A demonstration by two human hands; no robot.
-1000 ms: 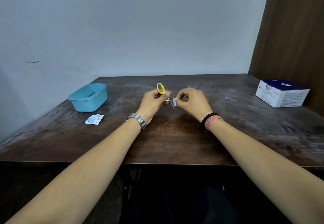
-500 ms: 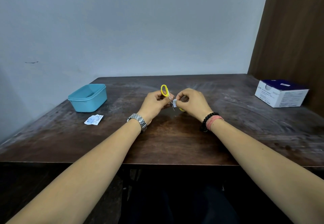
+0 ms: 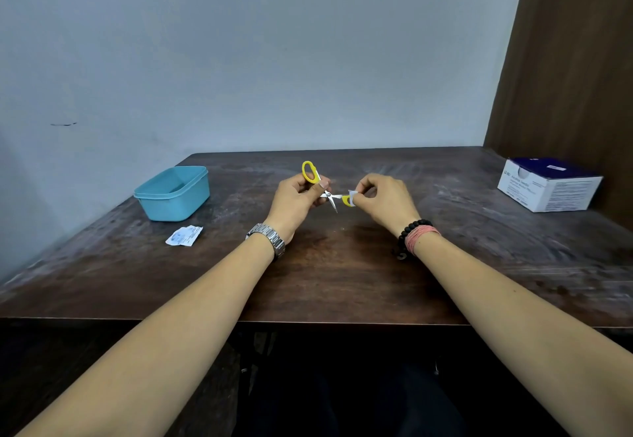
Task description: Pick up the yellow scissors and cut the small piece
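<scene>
Gripping the yellow scissors [image 3: 322, 187] above the counter [image 3: 342, 265], the left hand [image 3: 296, 200] points the blades toward four o'clock; right hand [image 3: 383, 202] fingers pinch a white scrap [image 3: 352, 193] at the scissors' three o'clock.

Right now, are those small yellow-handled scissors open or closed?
Open. The small yellow-handled scissors have handle loops spread far apart, one above the left hand, the other by the right hand, and the steel blades form a cross.
</scene>
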